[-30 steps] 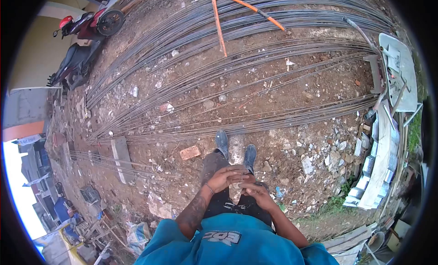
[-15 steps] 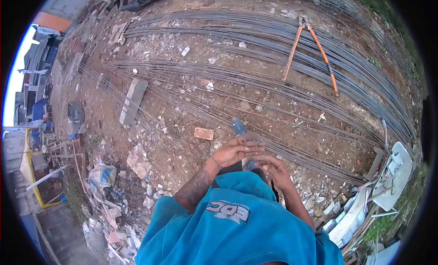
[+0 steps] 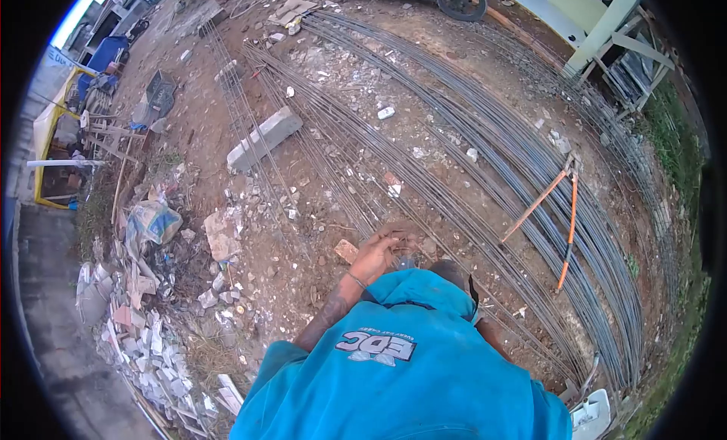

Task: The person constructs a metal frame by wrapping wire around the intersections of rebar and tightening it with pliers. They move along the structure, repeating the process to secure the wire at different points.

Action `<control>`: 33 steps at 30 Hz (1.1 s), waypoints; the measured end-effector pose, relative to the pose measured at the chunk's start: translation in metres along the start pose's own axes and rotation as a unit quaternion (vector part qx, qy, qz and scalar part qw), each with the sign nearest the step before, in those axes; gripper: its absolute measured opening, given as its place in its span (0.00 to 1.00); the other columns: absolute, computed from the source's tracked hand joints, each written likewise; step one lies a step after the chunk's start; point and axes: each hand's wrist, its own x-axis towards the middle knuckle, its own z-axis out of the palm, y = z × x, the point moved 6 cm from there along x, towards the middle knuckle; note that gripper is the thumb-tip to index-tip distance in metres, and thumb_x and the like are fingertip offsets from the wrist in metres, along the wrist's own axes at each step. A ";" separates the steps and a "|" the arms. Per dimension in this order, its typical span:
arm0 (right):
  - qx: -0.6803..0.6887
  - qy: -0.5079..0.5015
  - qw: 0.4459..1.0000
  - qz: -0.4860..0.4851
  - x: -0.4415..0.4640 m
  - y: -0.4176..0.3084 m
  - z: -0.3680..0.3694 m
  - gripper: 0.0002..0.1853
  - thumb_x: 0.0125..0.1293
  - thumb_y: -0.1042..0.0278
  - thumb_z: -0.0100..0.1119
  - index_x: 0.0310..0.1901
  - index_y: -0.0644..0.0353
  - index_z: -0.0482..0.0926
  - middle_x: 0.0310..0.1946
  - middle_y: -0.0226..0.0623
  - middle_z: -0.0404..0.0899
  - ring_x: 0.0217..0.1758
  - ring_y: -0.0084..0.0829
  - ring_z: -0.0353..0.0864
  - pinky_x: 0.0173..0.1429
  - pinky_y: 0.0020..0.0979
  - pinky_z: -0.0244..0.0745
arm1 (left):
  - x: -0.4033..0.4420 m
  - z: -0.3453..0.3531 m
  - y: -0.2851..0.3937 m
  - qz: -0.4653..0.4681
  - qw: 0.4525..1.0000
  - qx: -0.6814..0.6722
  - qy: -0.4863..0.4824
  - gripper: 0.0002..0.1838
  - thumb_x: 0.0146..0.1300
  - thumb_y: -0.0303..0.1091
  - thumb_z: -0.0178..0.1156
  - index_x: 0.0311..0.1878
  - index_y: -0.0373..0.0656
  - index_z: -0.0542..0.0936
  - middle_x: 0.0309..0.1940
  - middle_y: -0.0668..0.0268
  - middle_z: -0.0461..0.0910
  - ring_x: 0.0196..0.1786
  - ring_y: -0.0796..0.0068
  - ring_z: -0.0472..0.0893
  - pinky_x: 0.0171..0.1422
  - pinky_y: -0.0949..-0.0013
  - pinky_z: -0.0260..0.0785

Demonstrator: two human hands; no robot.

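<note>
My left hand is held out in front of the blue shirt, fingers extended and a little blurred, with nothing visible in them. Just beside its wrist, a broken reddish brick lies on the dirt. My right hand is hidden behind the shirt; only part of the right forearm shows. Beyond the hands, long thin steel bars run across the ground. Bolt cutters with orange handles spread apart rest on a thicker bundle of bars to the right.
A concrete block lies by the bars at left. Rubble and torn sacks are heaped at lower left. A motorcycle wheel stands at the top, and a wooden frame at upper right. A small white container sits among stones.
The view has turned, so the bars and bolt cutters now sit lower and slant more steeply. My right hand, visible before beside the left, has dropped out of sight behind the shirt.
</note>
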 end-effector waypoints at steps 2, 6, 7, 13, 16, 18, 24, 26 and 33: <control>-0.061 -0.188 0.980 -0.005 -0.038 0.004 0.020 0.26 0.62 0.51 0.56 0.54 0.64 0.74 0.51 0.58 0.75 0.56 0.44 0.76 0.57 0.41 0.70 | -0.005 -0.027 0.018 0.044 0.993 0.032 0.104 0.20 0.65 0.23 0.43 0.61 0.38 0.68 0.56 0.57 0.73 0.53 0.67 0.76 0.55 0.64 0.69; -0.080 -0.241 0.967 -0.006 -0.006 -0.031 -0.045 0.26 0.61 0.53 0.57 0.54 0.64 0.74 0.52 0.56 0.75 0.54 0.45 0.77 0.57 0.40 0.71 | 0.000 -0.051 0.054 0.098 0.971 0.007 0.219 0.21 0.62 0.21 0.42 0.60 0.36 0.68 0.54 0.59 0.74 0.56 0.67 0.74 0.55 0.66 0.67; -0.097 -0.241 0.966 -0.017 0.015 -0.047 -0.067 0.25 0.61 0.54 0.58 0.54 0.64 0.74 0.52 0.56 0.75 0.54 0.45 0.77 0.56 0.40 0.71 | 0.011 -0.057 0.057 0.100 0.972 0.016 0.212 0.20 0.64 0.28 0.43 0.60 0.35 0.69 0.52 0.57 0.76 0.54 0.67 0.74 0.54 0.65 0.66; -0.010 -0.064 0.992 -0.109 0.159 -0.274 -0.303 0.24 0.58 0.62 0.62 0.55 0.63 0.73 0.51 0.52 0.76 0.51 0.43 0.78 0.53 0.37 0.72 | 0.140 -0.041 0.098 -0.006 0.989 0.065 0.135 0.25 0.72 0.45 0.35 0.60 0.37 0.70 0.51 0.60 0.76 0.54 0.70 0.73 0.56 0.65 0.64; 0.300 0.057 0.912 -0.274 0.164 -0.430 -0.440 0.20 0.57 0.72 0.61 0.53 0.65 0.74 0.47 0.47 0.78 0.47 0.38 0.79 0.49 0.33 0.73 | 0.228 -0.010 0.141 -0.020 0.987 0.109 0.116 0.30 0.74 0.53 0.32 0.60 0.37 0.70 0.50 0.61 0.76 0.55 0.69 0.73 0.61 0.64 0.63; 0.256 0.029 0.884 -0.389 0.146 -0.518 -0.502 0.20 0.57 0.74 0.61 0.52 0.64 0.75 0.47 0.48 0.78 0.48 0.38 0.79 0.49 0.32 0.73 | 0.280 0.008 0.167 -0.067 0.970 0.215 0.088 0.29 0.74 0.52 0.33 0.59 0.38 0.72 0.51 0.60 0.76 0.56 0.67 0.73 0.63 0.64 0.62; 0.225 -0.091 0.810 -0.534 0.186 -0.661 -0.550 0.14 0.57 0.74 0.62 0.47 0.63 0.78 0.39 0.46 0.80 0.43 0.42 0.80 0.48 0.37 0.74 | 0.340 0.022 0.284 0.017 0.946 0.305 0.113 0.24 0.72 0.45 0.41 0.56 0.32 0.73 0.54 0.51 0.75 0.52 0.63 0.76 0.58 0.64 0.66; 0.221 -0.076 0.775 -0.587 0.202 -0.697 -0.554 0.10 0.57 0.74 0.62 0.42 0.64 0.80 0.36 0.45 0.81 0.42 0.43 0.80 0.47 0.38 0.74 | 0.345 -0.005 0.295 -0.005 0.950 0.270 0.156 0.24 0.72 0.44 0.42 0.54 0.31 0.74 0.52 0.51 0.76 0.52 0.64 0.76 0.58 0.65 0.65; 0.174 -0.089 0.714 -0.672 0.253 -0.833 -0.565 0.06 0.57 0.72 0.63 0.35 0.63 0.81 0.32 0.41 0.79 0.36 0.42 0.79 0.43 0.38 0.73 | 0.382 -0.079 0.369 0.083 0.926 0.238 0.281 0.28 0.73 0.48 0.39 0.52 0.28 0.74 0.52 0.49 0.76 0.57 0.61 0.74 0.64 0.66 0.61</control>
